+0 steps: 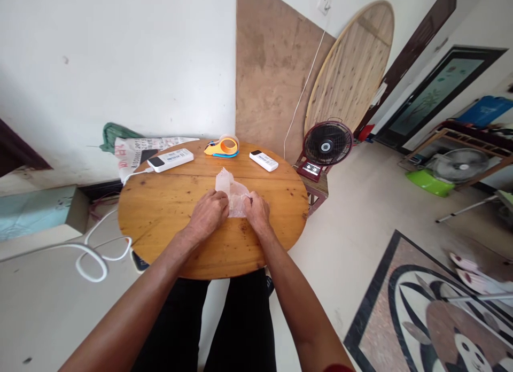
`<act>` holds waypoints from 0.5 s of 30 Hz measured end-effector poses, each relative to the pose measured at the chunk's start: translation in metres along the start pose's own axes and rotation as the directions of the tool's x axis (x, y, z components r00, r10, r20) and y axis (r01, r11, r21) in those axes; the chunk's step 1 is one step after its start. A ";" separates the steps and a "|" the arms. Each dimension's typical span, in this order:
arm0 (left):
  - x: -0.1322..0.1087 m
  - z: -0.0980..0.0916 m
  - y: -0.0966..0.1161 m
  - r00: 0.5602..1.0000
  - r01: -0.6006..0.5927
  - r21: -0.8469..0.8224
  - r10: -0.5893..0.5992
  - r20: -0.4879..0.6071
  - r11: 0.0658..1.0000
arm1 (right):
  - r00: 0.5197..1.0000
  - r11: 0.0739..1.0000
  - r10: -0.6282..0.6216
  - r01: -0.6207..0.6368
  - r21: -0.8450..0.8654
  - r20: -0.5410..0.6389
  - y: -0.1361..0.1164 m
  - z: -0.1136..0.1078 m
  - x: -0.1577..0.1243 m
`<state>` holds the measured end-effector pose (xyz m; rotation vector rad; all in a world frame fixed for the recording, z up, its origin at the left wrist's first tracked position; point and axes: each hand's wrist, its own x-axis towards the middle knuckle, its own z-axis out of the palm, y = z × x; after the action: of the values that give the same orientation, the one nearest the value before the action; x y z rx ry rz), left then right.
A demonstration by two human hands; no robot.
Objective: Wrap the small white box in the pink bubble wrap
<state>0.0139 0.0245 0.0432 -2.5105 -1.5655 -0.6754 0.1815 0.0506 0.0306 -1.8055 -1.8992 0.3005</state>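
A crumpled clear plastic bag (233,192) lies in the middle of the round wooden table (168,201). My left hand (208,214) is closed, pinching the bag's left edge. My right hand (256,211) is closed too, pinching the bag's right edge. Both hands rest on the tabletop with the bag stretched between them. What the bag contains I cannot make out.
At the table's far edge lie a white power bank (171,160) with a white cable, an orange and blue tape dispenser (223,147), and a white remote (263,160). A small fan (326,146) stands on a stool to the right. A round wooden board leans on the wall.
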 end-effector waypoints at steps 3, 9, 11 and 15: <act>0.001 0.000 -0.001 1.000 -0.008 0.004 0.008 0.001 1.000 | 0.999 0.995 -0.002 0.005 0.104 -0.033 0.003 0.007 0.003; 0.002 0.000 -0.002 1.000 -0.009 -0.037 0.008 -0.020 0.999 | 0.997 0.815 -0.049 0.076 0.574 -0.063 0.009 0.028 0.012; 0.001 0.001 -0.003 0.999 -0.020 -0.040 0.019 -0.029 0.999 | 0.999 0.708 -0.036 0.046 0.705 -0.029 0.009 0.033 0.014; 0.000 0.002 -0.004 0.999 -0.019 -0.056 0.017 -0.036 0.998 | 0.999 0.562 0.000 -0.035 0.826 0.042 0.003 0.037 0.016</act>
<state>0.0116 0.0273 0.0409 -2.5344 -1.5310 -0.7675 0.1659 0.0731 0.0002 -1.1380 -1.3506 1.0525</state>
